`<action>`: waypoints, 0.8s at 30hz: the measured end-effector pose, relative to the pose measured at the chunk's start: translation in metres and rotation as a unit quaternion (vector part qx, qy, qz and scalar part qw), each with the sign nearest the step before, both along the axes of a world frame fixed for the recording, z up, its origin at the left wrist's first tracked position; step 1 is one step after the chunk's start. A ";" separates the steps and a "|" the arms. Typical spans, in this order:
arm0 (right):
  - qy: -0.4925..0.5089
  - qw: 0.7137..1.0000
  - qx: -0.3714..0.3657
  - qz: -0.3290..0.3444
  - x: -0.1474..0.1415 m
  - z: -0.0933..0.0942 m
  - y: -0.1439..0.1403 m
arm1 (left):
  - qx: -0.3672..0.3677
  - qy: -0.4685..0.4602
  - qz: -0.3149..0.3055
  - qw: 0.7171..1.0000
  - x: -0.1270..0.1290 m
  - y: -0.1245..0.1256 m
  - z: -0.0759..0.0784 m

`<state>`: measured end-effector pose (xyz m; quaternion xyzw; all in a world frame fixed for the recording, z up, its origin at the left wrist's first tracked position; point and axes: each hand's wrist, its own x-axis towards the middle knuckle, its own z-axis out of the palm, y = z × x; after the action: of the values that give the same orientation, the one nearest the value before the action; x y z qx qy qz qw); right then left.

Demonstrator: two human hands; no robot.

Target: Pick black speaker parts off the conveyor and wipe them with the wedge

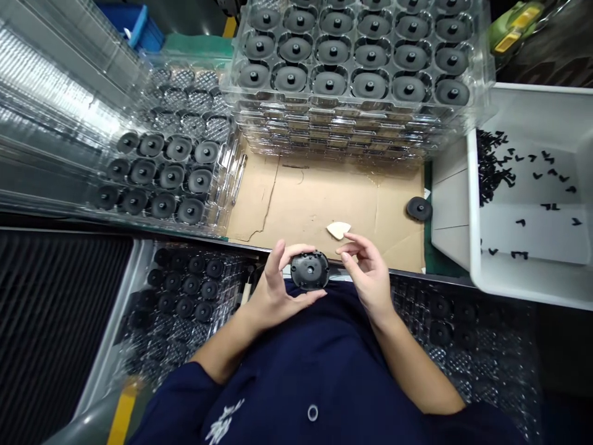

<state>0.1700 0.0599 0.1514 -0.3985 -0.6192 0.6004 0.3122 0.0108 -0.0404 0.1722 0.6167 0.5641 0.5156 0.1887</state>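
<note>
My left hand (278, 284) grips a black oval plastic cover (310, 271) by its edges, thumb and fingers on opposite sides. Its inner face, with a small hole in the centre, is turned up toward me. Just to the right, my right hand (370, 275) has thumb and index finger brought close together, apart from the cover. Whatever sits between those fingertips, if anything, is too small to make out. A cream-coloured wedge-shaped piece (338, 230) lies on the cardboard (306, 191) just beyond my right fingertips. Another black cover (419, 209) rests farther right on the cardboard.
Stacked clear trays (296, 102) hold rows of black covers at the back. A partly filled clear tray (222, 185) stands left. On the right, a white bin (473, 204) contains many small black angled pieces (493, 164). More trays sit below the table edge on both sides.
</note>
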 end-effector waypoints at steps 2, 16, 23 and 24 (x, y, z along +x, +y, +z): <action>0.047 0.998 -0.034 0.040 0.002 0.018 -0.001 | 0.001 -0.006 0.000 1.000 0.000 -0.001 0.001; 0.106 0.880 -0.263 0.380 -0.007 0.064 0.029 | -0.197 -0.173 -0.082 0.961 -0.008 -0.015 0.012; 0.096 0.902 -0.266 0.326 -0.005 0.064 0.021 | -0.247 -0.289 -0.119 0.917 -0.010 -0.011 0.006; 0.091 0.903 -0.268 0.325 -0.005 0.064 0.019 | -0.254 -0.303 -0.128 0.910 -0.010 -0.011 0.005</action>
<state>0.1647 0.0792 0.2152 -0.1876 -0.4993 0.8451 0.0361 0.0005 -0.0515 0.1772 0.4294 0.5079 0.4884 0.5649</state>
